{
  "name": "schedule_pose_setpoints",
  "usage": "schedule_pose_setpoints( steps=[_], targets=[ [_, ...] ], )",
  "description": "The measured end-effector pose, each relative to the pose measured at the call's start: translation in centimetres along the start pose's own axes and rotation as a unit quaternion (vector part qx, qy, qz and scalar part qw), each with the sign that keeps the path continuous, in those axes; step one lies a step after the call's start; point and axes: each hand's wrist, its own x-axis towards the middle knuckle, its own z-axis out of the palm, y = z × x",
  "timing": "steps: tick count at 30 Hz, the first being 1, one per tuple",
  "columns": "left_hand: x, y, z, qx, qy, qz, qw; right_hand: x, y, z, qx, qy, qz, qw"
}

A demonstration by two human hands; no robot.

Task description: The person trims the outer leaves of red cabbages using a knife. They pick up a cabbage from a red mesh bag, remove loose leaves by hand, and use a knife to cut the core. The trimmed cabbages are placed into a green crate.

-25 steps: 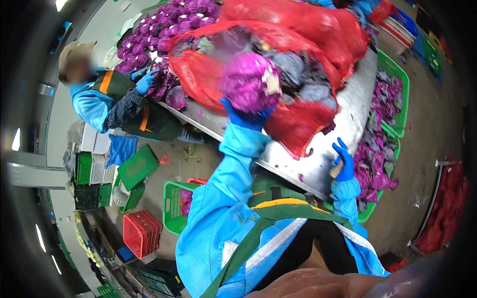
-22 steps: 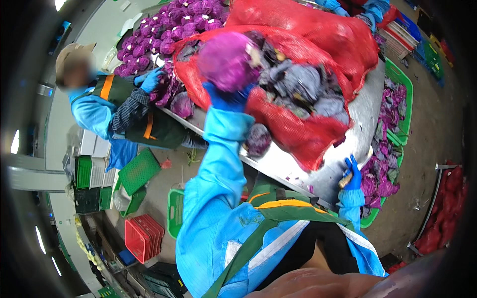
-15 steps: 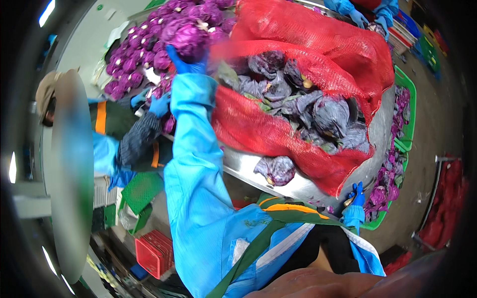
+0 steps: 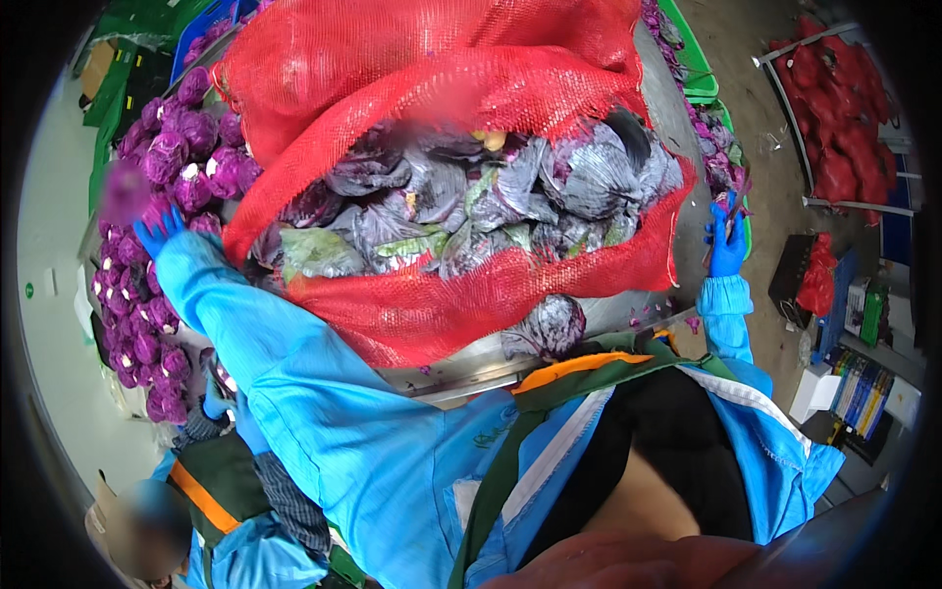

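My left hand (image 4: pixel 165 234), in a blue glove, is stretched out at the left with its fingers apart and nothing in them. It is beside a pile of trimmed purple cabbages (image 4: pixel 162 157). Just beyond its fingertips is one blurred purple cabbage (image 4: pixel 124 192). At the right, my blue-gloved right hand (image 4: pixel 726 245) has curled fingers around something thin that I cannot make out, near purple leaf scraps. Between my arms lies a slit red mesh sack (image 4: pixel 412 314), showing untrimmed cabbages (image 4: pixel 597 179) with dull outer leaves. A single cabbage (image 4: pixel 555 326) sits at the table's near edge.
Green crates (image 4: pixel 695 74) with purple leaf scraps stand along the right of the metal table (image 4: pixel 648 304). A co-worker (image 4: pixel 221 481) in blue sleeves works at the lower left. More red sacks (image 4: pixel 834 108) rest on a rack at the far right.
The view has turned, so the sack appears further left. My left hand has let go of a large trimmed cabbage, and its fingers are now spread. My right hand has been raised beside the crates.
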Motion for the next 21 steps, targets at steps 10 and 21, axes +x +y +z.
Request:
schedule_pose_setpoints(
  steps=[10, 21],
  targets=[
    [-30.9, -7.0, 11.4, 0.378, -0.552, -0.145, 0.729, -6.6, -19.5, 13.2, 0.120, -0.371, -0.016, 0.921],
    [-30.7, -23.0, 14.8, 0.311, -0.408, 0.024, 0.858, 1.9, -17.9, 32.9, -0.144, -0.323, -0.150, 0.923]
  ],
)
